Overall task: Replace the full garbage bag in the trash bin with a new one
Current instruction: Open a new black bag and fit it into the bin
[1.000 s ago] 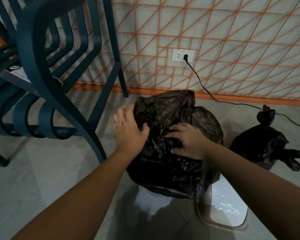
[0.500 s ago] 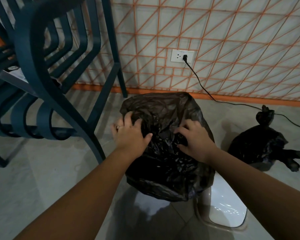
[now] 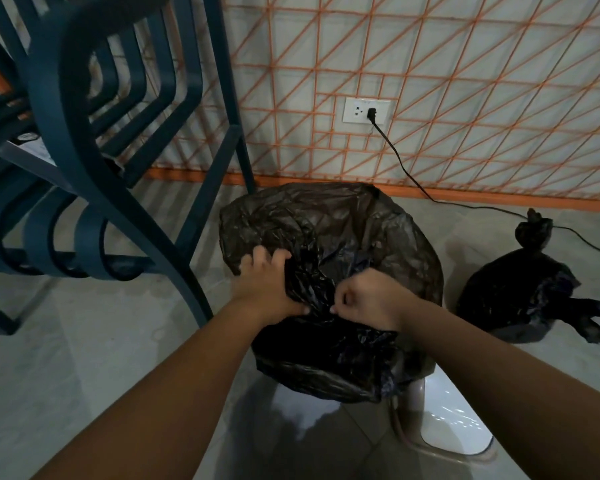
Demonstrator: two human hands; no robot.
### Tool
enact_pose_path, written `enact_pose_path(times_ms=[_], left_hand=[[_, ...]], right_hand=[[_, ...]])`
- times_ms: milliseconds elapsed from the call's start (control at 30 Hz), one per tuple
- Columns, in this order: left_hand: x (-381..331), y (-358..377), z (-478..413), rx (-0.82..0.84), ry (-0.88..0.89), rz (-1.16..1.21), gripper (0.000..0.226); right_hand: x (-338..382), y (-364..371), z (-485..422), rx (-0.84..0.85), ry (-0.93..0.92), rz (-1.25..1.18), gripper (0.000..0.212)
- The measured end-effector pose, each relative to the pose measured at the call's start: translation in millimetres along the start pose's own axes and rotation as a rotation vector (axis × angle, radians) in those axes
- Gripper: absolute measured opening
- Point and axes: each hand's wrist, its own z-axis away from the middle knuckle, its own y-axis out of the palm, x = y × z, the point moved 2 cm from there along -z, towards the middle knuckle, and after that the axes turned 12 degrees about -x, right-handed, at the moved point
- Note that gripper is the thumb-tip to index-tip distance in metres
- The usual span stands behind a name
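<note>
Gripped by both hands, the new bag [image 3: 343,230] is bunched at its near side: clutched by the left hand [image 3: 267,289], pinched by the right hand [image 3: 368,299]. It is set on the floor [image 3: 84,358] near the wall [image 3: 465,81], between chair [image 3: 63,98] and tied full bag [image 3: 520,292].

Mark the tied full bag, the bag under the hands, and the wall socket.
tied bag [image 3: 513,296]: head view, middle of its bulging body.
new bag [image 3: 326,223]: head view, stretched far side of the plastic.
wall socket [image 3: 355,110]: head view, bare left half of the faceplate.
</note>
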Motion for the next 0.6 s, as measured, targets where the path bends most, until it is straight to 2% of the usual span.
enact_pose_path(times_ms=[67, 100, 167, 200, 233, 300, 333, 367, 400, 500, 600], left_hand=[[5.8, 7.4, 3.6, 0.086, 0.011, -0.008, 0.104], [6.4, 9.6, 4.6, 0.095, 0.021, 0.009, 0.100], [6.6, 12.6, 4.1, 0.104, 0.037, 0.051, 0.095], [6.8, 13.6, 3.6, 0.110, 0.042, 0.069, 0.095], [7.8, 14.1, 3.0, 0.118, 0.046, 0.080, 0.095], [10.4, 14.7, 2.1, 0.133, 0.055, 0.095, 0.095], [11.5, 14.7, 1.9, 0.138, 0.059, 0.098, 0.095], [12.0, 15.3, 2.5, 0.141, 0.065, 0.097, 0.095], [12.4, 16.3, 2.9, 0.142, 0.071, 0.097, 0.096], [13.7, 18.4, 5.0, 0.146, 0.081, 0.112, 0.097], [15.8, 19.6, 5.2, 0.156, 0.083, 0.112, 0.099]], right_hand=[[0.8, 14.2, -2.4, 0.261, 0.062, 0.056, 0.036], [-0.8, 20.4, -2.5, 0.337, 0.101, 0.073, 0.057], [-3.7, 28.1, -3.0, 0.371, 0.177, 0.054, 0.092], [-4.7, 29.7, -3.9, 0.331, 0.191, 0.052, 0.096], [-5.1, 30.4, -5.2, 0.262, 0.186, 0.082, 0.089], [-2.8, 30.8, -7.2, 0.061, 0.092, 0.155, 0.051], [1.3, 31.6, -8.6, -0.004, 0.036, 0.160, 0.032], [4.3, 35.9, -9.7, 0.003, -0.004, 0.148, 0.024], [6.4, 43.8, -11.2, 0.083, -0.020, 0.146, 0.028], [5.9, 78.2, -14.1, 0.551, 0.108, 0.294, 0.060], [-2.3, 101.9, -12.8, 0.799, 0.208, 0.383, 0.064]])
